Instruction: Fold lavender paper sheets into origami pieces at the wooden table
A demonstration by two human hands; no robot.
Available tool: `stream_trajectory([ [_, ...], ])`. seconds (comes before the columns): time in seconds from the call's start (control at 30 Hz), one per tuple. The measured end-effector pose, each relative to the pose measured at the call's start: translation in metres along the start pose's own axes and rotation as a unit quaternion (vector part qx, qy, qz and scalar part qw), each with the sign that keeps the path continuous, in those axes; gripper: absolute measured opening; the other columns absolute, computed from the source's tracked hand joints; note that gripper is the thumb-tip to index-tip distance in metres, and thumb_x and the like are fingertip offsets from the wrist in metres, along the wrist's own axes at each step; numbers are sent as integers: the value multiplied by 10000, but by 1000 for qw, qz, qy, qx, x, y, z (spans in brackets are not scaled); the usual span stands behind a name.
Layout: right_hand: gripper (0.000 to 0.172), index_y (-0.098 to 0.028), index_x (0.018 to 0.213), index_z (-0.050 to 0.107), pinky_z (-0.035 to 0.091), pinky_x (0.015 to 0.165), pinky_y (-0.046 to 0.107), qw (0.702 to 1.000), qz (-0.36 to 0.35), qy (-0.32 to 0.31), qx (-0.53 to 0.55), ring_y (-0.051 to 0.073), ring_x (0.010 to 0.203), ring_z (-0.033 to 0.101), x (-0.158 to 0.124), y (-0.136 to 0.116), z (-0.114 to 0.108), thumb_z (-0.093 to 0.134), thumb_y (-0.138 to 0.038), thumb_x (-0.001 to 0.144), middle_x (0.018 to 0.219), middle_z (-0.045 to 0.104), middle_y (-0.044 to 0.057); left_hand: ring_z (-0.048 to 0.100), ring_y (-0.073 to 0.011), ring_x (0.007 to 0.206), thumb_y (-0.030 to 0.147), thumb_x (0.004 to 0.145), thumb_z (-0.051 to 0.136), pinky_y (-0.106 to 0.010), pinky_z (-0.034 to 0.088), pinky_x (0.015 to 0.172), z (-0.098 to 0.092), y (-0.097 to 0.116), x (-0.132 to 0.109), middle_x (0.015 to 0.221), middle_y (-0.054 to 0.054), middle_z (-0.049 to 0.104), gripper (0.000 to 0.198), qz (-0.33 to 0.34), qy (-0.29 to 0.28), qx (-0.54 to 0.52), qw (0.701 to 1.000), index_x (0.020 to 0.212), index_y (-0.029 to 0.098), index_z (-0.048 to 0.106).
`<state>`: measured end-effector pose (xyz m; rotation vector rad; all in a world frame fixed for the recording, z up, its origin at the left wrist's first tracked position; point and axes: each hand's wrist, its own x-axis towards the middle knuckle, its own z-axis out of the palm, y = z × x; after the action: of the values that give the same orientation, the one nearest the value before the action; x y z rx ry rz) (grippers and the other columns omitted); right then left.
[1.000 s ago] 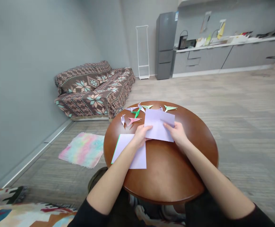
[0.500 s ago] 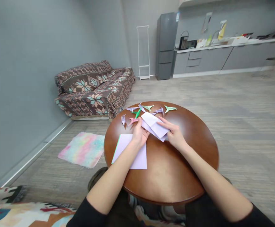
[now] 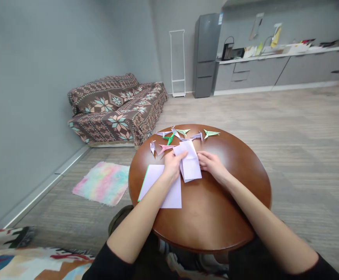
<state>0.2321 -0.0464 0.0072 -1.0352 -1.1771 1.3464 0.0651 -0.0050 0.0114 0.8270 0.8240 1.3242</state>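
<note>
A folded sheet of lilac paper (image 3: 190, 163) is held just above the table, its layers slightly apart at the lower end. My left hand (image 3: 173, 162) grips its left edge, thumb lying across the top. At the right edge, my right hand (image 3: 212, 162) has its fingers closed together against the paper; their tips are partly hidden. Beneath my left forearm lies a stack of square lilac paper (image 3: 169, 196) with a green edge showing. Beyond the hands are several folded paper cranes, among them a pink one (image 3: 166, 148), a dark green one (image 3: 169, 138) and a pale green one (image 3: 210, 133).
The round brown table (image 3: 216, 217) stands in front of my knees. A sofa with a patterned cover (image 3: 117, 112) and a fluffy pastel rug (image 3: 102, 182) are to the left. A grey fridge (image 3: 207, 54) and kitchen cabinets (image 3: 257, 74) line the back wall.
The folded paper has turned from a slant to nearly upright and shifted slightly left. My left thumb has come over its top, and my right hand has moved to its right edge.
</note>
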Motion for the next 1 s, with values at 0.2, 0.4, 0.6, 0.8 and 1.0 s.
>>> stream_trajectory([
  [0.2,476,-152,931,790,640,777,398,998,54,10,18,282,842,777,-3,4,3,877,-549,683,940,820,109,723,-223,775,350,576,973,-344,562,776,4,2,-7,901,-101,805,442,-14,-51,32,998,895,102,793],
  [0.4,437,-161,731,738,618,717,370,997,66,45,23,231,701,734,1,9,0,925,-530,591,763,779,69,730,-226,773,497,625,937,-343,566,750,5,-4,-6,900,-96,795,539,-45,-89,17,995,973,130,750],
  [0.6,456,-179,619,657,591,668,348,995,71,62,17,208,639,698,2,10,-1,944,-524,539,646,723,31,734,-209,790,408,649,953,-355,564,834,5,-7,-8,945,-98,786,523,-64,-111,9,992,1021,121,723],
  [0.8,452,-173,621,665,564,616,327,995,75,64,8,195,601,671,2,10,-3,965,-496,521,613,706,20,741,-228,819,407,665,947,-360,570,822,5,-7,-8,975,-118,789,514,-77,-124,6,989,1025,113,727],
  [1.0,440,-150,792,771,600,718,327,995,85,37,26,220,746,730,-3,-3,-2,947,-509,606,834,796,86,751,-247,822,386,703,924,-364,586,809,3,-7,-6,933,-122,802,447,-88,-130,1,988,998,105,740],
])
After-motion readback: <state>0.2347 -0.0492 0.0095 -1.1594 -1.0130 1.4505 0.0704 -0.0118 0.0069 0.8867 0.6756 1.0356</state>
